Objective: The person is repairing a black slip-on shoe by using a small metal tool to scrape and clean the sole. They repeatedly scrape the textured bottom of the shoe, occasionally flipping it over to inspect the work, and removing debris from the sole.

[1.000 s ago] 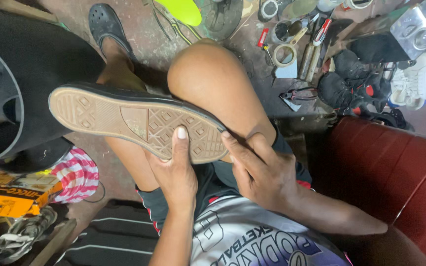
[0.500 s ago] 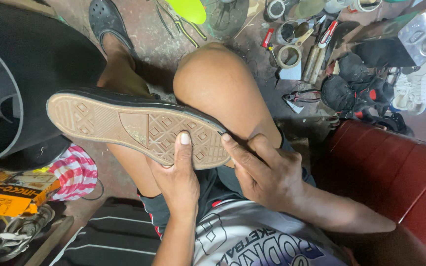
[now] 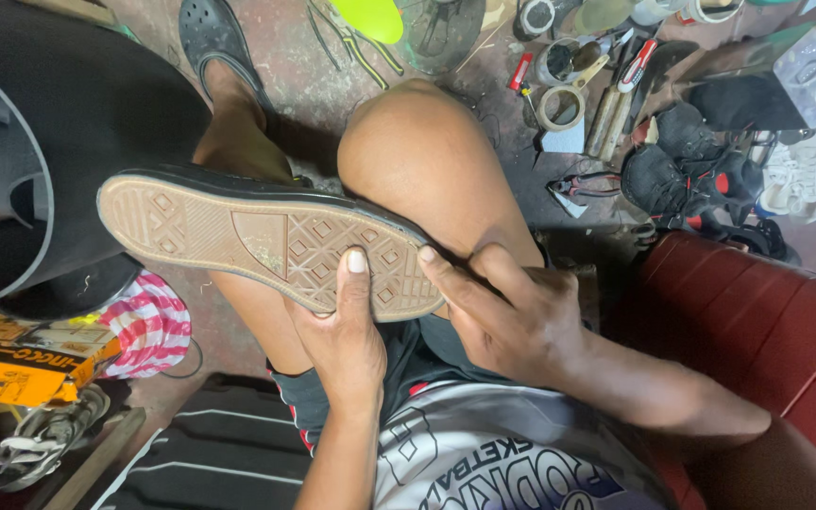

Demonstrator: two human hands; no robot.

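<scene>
Far left on the floor: an orange box (image 3: 11, 373), a red-and-white striped cloth (image 3: 148, 326) just beside it, and a dark curved panel (image 3: 40, 142) above both.

Next, the shoe (image 3: 257, 236), sole up, black upper underneath, tan patterned tread facing the camera. It lies across the person's bare legs, toe end pointing left, the other end resting against the raised knee.

Left hand (image 3: 347, 331) comes up from below. Its grip is closed on the shoe: thumb pressed flat on the tread, fingers wrapped under the lower edge, out of sight.

Right hand (image 3: 512, 316) sits just right of the shoe's near end. Fingers extended and together, tips touching the edge of the sole where it meets the leg; the hand is pressing rather than clasping.

Further right, a red cushioned seat (image 3: 757, 331). Upper right floor: a tape roll (image 3: 561, 106), hand tools (image 3: 616, 94), dark shoes (image 3: 682, 170), a white sneaker (image 3: 809, 170).
</scene>
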